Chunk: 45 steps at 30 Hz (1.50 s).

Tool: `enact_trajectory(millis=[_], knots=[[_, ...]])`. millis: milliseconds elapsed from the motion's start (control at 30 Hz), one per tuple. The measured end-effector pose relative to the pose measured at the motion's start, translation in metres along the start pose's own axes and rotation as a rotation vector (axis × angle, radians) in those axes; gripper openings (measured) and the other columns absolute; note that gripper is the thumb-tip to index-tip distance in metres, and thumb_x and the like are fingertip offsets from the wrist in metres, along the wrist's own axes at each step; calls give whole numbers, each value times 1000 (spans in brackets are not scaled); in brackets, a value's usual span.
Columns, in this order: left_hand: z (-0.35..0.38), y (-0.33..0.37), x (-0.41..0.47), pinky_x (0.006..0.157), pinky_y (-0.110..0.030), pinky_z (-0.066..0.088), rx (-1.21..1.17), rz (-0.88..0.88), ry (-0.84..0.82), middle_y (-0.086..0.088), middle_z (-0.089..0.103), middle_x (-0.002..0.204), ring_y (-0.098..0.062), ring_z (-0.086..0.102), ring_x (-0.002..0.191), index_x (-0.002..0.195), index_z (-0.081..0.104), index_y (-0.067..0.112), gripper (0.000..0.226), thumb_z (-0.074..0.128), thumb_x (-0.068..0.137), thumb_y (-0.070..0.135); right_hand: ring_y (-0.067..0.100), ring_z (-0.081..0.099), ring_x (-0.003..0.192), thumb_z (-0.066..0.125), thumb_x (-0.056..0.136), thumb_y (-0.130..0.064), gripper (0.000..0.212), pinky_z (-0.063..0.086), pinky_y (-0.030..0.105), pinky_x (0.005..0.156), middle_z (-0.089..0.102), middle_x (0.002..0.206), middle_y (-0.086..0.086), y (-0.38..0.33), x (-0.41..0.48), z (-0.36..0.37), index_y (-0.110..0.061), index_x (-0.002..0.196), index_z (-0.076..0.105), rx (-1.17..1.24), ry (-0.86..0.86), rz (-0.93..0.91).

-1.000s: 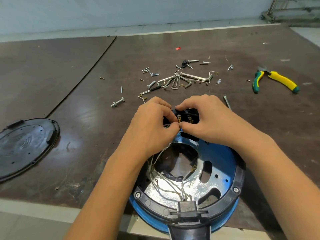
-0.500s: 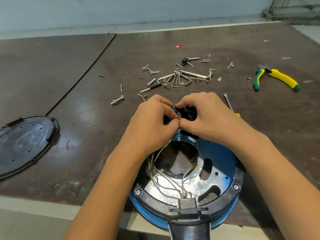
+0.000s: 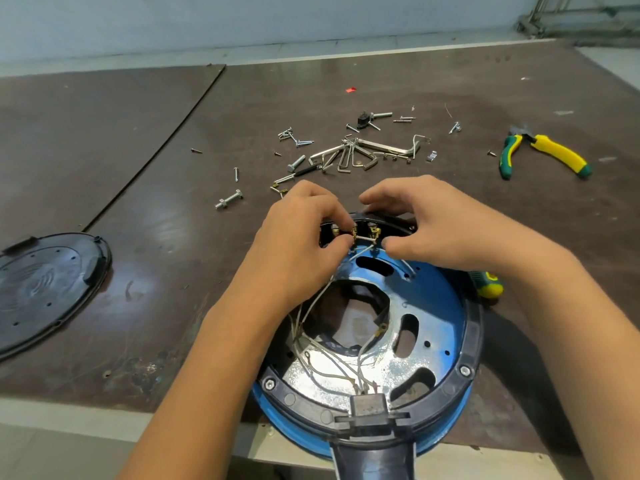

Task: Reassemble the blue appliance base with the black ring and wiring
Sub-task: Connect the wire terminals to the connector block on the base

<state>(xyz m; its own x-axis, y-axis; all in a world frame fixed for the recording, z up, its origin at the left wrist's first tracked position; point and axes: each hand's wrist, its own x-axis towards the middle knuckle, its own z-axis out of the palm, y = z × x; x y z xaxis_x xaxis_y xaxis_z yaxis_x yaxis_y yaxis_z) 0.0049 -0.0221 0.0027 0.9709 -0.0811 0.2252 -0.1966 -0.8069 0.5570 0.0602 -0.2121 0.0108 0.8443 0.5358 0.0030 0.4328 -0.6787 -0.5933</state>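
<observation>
The blue appliance base (image 3: 436, 327) lies upside down at the table's front edge, framed by the black ring (image 3: 472, 337). White wires (image 3: 332, 372) run across its shiny inside towards a black plug socket (image 3: 369, 407) at the near side. At the far rim sits a black switch block with brass terminals (image 3: 372, 230). My left hand (image 3: 298, 244) pinches a brass wire connector (image 3: 354, 234) at that block. My right hand (image 3: 446, 230) hovers over the block's right side, fingers curled, thumb and fingertip near a white wire; whether it grips the wire is unclear.
A black round cover (image 3: 45, 289) lies at the left. Loose screws, bolts and hex keys (image 3: 346, 154) are scattered behind the hands. Yellow-green pliers (image 3: 543, 154) lie at the far right. A yellow-green screwdriver handle (image 3: 488, 285) peeks out beside the base.
Both hands have drawn slightly apart, uncovering the switch block and its terminals. The left hand now pinches a brass connector on a white wire; the view has tilted a little.
</observation>
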Motion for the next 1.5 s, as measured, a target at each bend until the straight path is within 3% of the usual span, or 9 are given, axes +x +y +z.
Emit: enact_trajectory(millis=[133,367,600,867,1500], knots=[[4,4,-4,99,-46,44,97,133,-119,6,44,131,-13,46,125,108,67,34,20,67,89,28,8,63,112,68,80,-9,53,46,20,96,68,122,-5,3,2,2,-21,131,62,-29,50,-10],[4,4,-4,99,-45,45,106,104,-117,3,44,133,-16,47,124,111,69,31,20,60,94,26,9,65,102,67,83,-8,40,44,17,86,73,110,-5,3,6,11,-25,119,70,-78,104,-38],[3,6,-2,96,-45,44,78,59,-134,3,44,127,-19,50,115,106,68,32,31,53,94,8,8,65,103,76,84,-14,39,50,27,93,72,108,-9,3,4,6,-27,120,70,-34,70,-43],[3,7,-1,96,-44,44,83,56,-154,6,45,121,-17,50,110,103,65,34,31,52,95,8,5,64,109,75,86,-11,44,51,35,101,71,114,-11,8,2,0,-26,126,68,63,2,-35],[4,8,-1,92,-43,45,155,45,-176,6,42,120,-19,50,103,104,57,35,34,53,90,4,4,65,105,76,86,-18,39,52,34,98,72,112,-12,12,1,2,-27,123,69,59,46,-98]])
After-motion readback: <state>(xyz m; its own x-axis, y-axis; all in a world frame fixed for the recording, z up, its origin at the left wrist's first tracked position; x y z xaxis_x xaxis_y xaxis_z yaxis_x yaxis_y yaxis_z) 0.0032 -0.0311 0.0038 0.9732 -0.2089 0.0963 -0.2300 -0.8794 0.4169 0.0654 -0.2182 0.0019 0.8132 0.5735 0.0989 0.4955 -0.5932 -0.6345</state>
